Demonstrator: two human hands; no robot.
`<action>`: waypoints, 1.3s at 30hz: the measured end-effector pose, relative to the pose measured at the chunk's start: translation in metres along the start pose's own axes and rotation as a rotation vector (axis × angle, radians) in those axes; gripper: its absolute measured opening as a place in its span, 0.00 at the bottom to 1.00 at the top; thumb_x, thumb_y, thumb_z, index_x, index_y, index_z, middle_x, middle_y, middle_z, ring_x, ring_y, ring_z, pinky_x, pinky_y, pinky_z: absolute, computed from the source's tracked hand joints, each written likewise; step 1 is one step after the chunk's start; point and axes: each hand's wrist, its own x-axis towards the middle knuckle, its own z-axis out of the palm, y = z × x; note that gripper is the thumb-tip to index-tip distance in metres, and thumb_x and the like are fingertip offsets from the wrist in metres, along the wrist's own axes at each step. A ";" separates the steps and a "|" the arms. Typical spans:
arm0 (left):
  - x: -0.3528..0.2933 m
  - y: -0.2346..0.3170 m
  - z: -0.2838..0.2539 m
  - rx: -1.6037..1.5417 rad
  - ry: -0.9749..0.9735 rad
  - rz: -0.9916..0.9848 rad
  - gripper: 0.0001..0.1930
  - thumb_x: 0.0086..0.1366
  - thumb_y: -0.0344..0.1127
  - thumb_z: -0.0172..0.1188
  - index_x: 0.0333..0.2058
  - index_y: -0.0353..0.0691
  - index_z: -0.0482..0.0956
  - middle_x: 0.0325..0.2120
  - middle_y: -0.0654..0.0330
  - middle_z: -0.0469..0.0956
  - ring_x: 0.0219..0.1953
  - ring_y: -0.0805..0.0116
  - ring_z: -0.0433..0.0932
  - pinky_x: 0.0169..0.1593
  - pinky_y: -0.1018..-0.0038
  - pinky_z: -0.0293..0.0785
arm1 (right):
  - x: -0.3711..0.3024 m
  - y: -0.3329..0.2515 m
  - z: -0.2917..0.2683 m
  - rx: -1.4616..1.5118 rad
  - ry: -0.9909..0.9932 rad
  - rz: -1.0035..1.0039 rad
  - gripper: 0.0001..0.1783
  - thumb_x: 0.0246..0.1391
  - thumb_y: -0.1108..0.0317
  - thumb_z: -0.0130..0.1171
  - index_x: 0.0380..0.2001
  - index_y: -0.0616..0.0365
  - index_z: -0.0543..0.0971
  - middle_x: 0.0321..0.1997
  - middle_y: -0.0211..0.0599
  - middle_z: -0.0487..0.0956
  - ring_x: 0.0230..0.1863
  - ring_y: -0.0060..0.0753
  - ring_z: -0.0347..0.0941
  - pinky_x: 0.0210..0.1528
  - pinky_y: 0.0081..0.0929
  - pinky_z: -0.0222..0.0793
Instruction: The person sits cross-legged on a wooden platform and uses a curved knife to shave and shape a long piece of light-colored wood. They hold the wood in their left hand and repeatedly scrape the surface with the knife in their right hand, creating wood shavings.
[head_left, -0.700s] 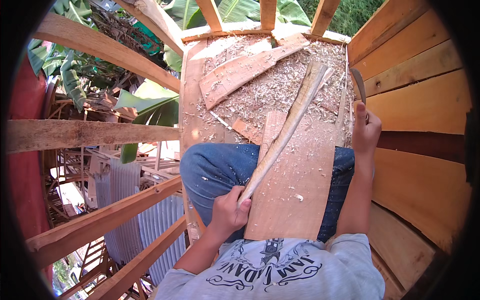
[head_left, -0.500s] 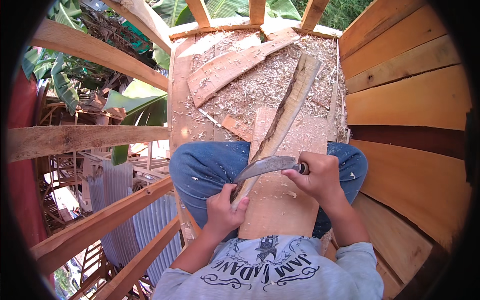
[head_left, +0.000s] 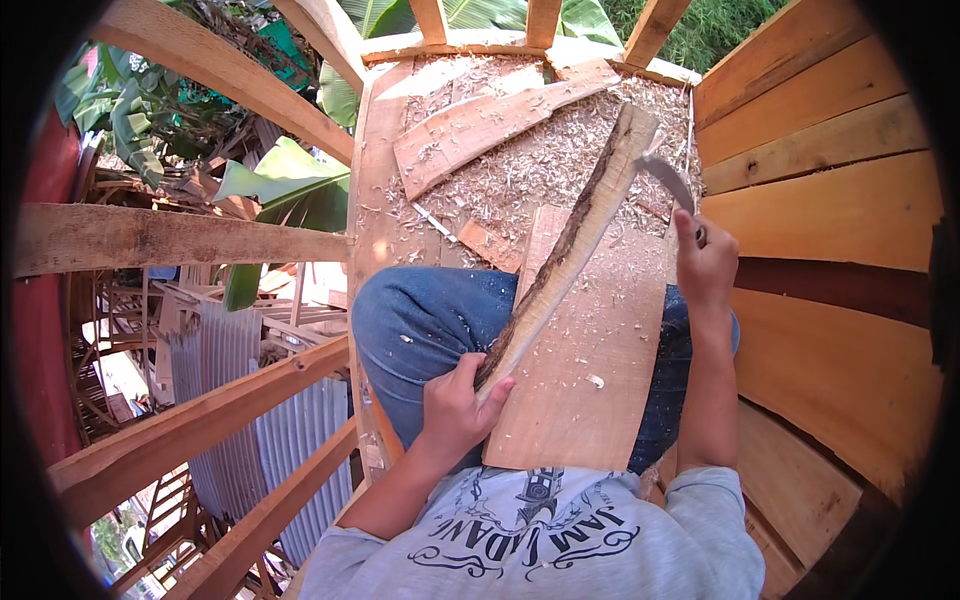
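My left hand [head_left: 461,406] grips the near end of a long strip of wood [head_left: 577,258] that has dark bark along its left edge. The strip slants away from me to the upper right, over a flat board [head_left: 570,400] laid across my lap. In my right hand [head_left: 707,255] is the dark handle of a curved knife [head_left: 668,180]. Its blade points up and left, with the tip at or close to the right edge of the strip's far end; whether they touch I cannot tell.
Wood shavings [head_left: 520,170] cover the floor ahead, around a broad offcut plank [head_left: 480,130]. A plank wall [head_left: 830,210] stands close on my right. Spaced wooden rails [head_left: 180,238] run along the left, with corrugated metal sheets [head_left: 305,460] below. My jean-clad knees [head_left: 420,320] flank the board.
My right hand has carried the knife from the strip's near part up and right to its far end. My left hand keeps its hold on the strip. The view has shifted slightly.
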 end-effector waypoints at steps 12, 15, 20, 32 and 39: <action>-0.004 -0.008 0.002 -0.064 -0.008 -0.061 0.19 0.60 0.44 0.60 0.34 0.31 0.71 0.17 0.49 0.74 0.20 0.52 0.77 0.22 0.66 0.71 | -0.037 -0.045 -0.001 0.002 -0.209 -0.159 0.31 0.42 0.39 0.62 0.10 0.55 0.68 0.06 0.36 0.64 0.10 0.37 0.66 0.15 0.31 0.59; 0.000 -0.006 -0.001 -0.055 -0.028 -0.055 0.19 0.61 0.45 0.58 0.34 0.31 0.70 0.17 0.48 0.74 0.20 0.50 0.77 0.23 0.65 0.71 | -0.030 -0.042 0.006 0.001 -0.209 -0.182 0.31 0.42 0.38 0.62 0.10 0.56 0.69 0.06 0.35 0.65 0.11 0.38 0.66 0.14 0.31 0.59; -0.001 -0.005 0.002 -0.050 -0.020 0.004 0.18 0.62 0.44 0.57 0.35 0.31 0.70 0.17 0.48 0.73 0.20 0.49 0.77 0.23 0.64 0.70 | -0.047 -0.067 -0.010 0.014 -0.348 -0.530 0.32 0.42 0.38 0.62 0.10 0.56 0.67 0.07 0.32 0.65 0.10 0.36 0.67 0.14 0.30 0.59; 0.003 -0.004 0.003 -0.074 -0.031 -0.030 0.17 0.61 0.43 0.57 0.35 0.32 0.69 0.17 0.48 0.73 0.19 0.49 0.76 0.22 0.65 0.70 | -0.013 -0.029 0.002 -0.001 -0.114 -0.306 0.32 0.40 0.39 0.63 0.09 0.55 0.65 0.06 0.35 0.60 0.08 0.35 0.61 0.12 0.29 0.56; -0.003 -0.006 -0.001 -0.108 -0.040 -0.046 0.17 0.62 0.43 0.57 0.34 0.31 0.69 0.17 0.48 0.73 0.20 0.50 0.76 0.23 0.65 0.70 | -0.035 -0.046 0.014 0.119 -0.209 -0.368 0.29 0.40 0.42 0.65 0.12 0.55 0.67 0.09 0.33 0.64 0.10 0.35 0.64 0.14 0.30 0.57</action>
